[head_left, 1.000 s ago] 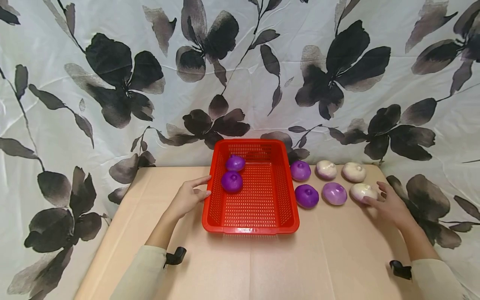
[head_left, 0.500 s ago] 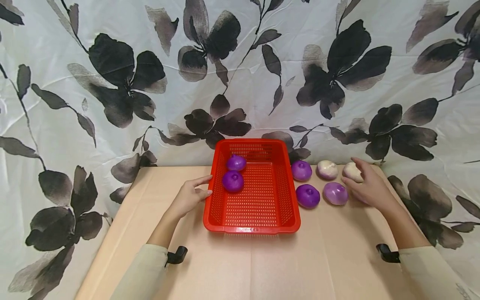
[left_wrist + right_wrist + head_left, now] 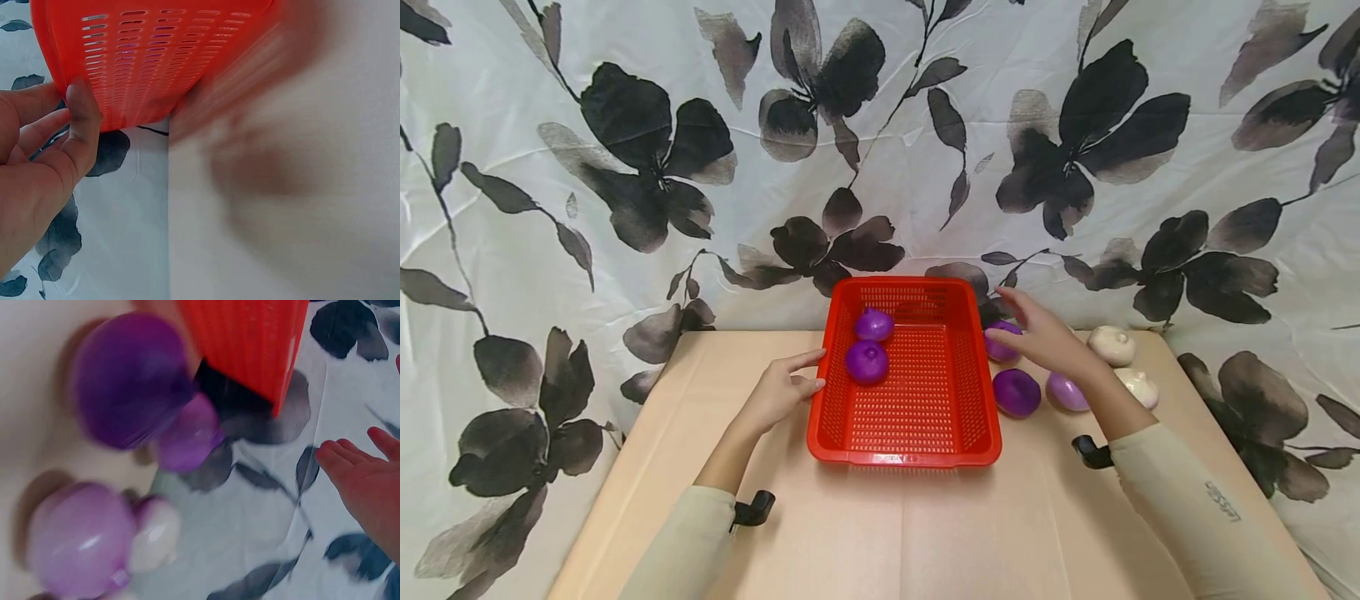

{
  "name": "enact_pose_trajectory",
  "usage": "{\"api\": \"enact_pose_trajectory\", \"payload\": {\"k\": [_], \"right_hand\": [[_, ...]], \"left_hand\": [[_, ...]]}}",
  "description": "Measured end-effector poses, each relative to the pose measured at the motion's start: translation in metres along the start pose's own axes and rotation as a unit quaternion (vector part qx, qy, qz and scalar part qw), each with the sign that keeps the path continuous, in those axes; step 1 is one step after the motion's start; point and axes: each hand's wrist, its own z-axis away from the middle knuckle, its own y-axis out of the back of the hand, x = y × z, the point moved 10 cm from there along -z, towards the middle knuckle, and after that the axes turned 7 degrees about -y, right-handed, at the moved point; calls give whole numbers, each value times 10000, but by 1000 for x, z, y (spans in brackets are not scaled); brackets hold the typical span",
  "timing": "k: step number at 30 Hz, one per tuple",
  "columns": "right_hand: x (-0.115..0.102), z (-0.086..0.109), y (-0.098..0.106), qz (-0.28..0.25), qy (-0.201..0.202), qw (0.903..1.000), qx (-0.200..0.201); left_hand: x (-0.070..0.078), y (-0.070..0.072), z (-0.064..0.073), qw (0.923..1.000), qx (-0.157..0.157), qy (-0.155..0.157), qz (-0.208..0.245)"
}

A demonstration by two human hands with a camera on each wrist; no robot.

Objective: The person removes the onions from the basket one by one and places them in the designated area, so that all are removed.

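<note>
A red plastic basket (image 3: 904, 460) with perforated walls stands on the table, holding a purple onion (image 3: 874, 323) and a darker purple onion (image 3: 867, 362) on its left side. My left hand (image 3: 775, 396) pinches the basket's left rim between thumb and fingers, as the left wrist view shows. Fingers spread and holding nothing, my right hand (image 3: 1045, 335) hovers over a purple onion (image 3: 1000, 348) just right of the basket, partly covering it. A dark purple onion (image 3: 1017, 393) lies in front of that one. A whitish onion (image 3: 156, 534), hidden in the head view, shows in the right wrist view.
Under my right forearm sits a light purple onion (image 3: 1064, 392), partly hidden. Two white onions (image 3: 1111, 345) lie farther right, near the table's right edge. A floral cloth (image 3: 925, 192) hangs behind the table (image 3: 880, 533).
My right hand has moved left, from the white onions at the far right across to the purple one beside the basket. The left hand and basket stay put.
</note>
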Motion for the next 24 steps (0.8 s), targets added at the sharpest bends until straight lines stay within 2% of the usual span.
{"api": "enact_pose_trajectory", "payload": {"k": [6, 10, 13, 19, 24], "right_hand": [[-32, -46, -24, -201, 45, 9989, -410], [-44, -75, -39, 195, -149, 9987, -454], [-46, -94, -55, 235, -284, 9977, -562], [-42, -110, -95, 30, -854, 9936, -735], [-39, -118, -127, -75, -1284, 9896, -640]], "left_hand": [[0, 2, 0, 10000, -19, -42, 10], [0, 4, 0, 10000, -3, -15, -6], [0, 3, 0, 10000, 4, -8, 67], [0, 1, -1, 10000, -26, -14, -3], [-1, 2, 0, 10000, -17, 22, -15]]}}
